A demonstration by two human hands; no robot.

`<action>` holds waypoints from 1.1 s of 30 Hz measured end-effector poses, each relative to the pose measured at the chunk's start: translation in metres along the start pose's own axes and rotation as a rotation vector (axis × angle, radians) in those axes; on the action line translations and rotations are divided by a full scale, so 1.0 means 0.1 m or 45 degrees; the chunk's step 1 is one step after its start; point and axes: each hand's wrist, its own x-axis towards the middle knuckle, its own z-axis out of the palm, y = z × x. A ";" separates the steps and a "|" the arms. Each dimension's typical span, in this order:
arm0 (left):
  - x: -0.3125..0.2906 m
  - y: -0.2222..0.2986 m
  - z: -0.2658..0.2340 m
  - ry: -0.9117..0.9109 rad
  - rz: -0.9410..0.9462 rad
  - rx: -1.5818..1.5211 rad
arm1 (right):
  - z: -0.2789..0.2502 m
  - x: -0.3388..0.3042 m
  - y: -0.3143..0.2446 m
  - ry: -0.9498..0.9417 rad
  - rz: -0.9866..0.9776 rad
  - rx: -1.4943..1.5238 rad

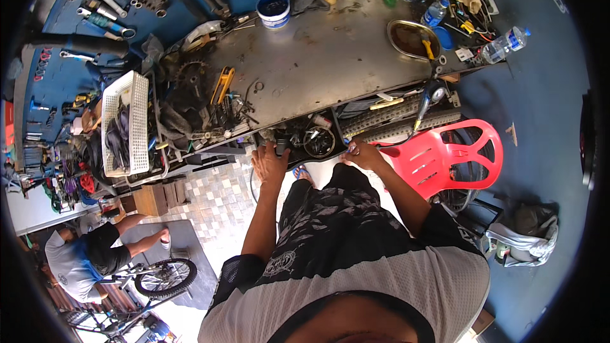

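Observation:
Below the workbench edge, an open drawer (297, 160) holds dark parts and a round ring-shaped part (319, 141). My left hand (270, 165) lies over its front left corner, fingers and thumb apart. A dark cylindrical part (281, 146) shows between thumb and forefinger; it does not look gripped. At the drawer's right end, my right hand (363, 155) has its fingers curled together. A small bluish-white bit shows at its fingertips, too small to name. A tyre gauge (437, 93) with a hose stands to the right of that hand, beside bicycle tyres (387, 119).
A red plastic chair (438, 159) stands close on my right. The metal bench (318, 57) carries a paint bucket (274, 11), an oily tray (397, 47) and a yellow cutter (222, 85). A white basket (129, 169) sits left. Another person (95, 260) sits by a bicycle (165, 278).

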 end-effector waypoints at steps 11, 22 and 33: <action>-0.54 -0.80 0.08 -0.893 -0.723 -1.150 | 0.14 0.10 -0.08 -0.432 0.625 1.210; -0.57 -0.68 0.54 -0.572 -1.095 -2.300 | 0.10 0.26 -0.26 -0.305 0.691 1.602; -0.08 -0.39 0.60 -0.173 -0.884 -2.392 | 0.06 0.84 -0.18 -0.367 0.474 1.834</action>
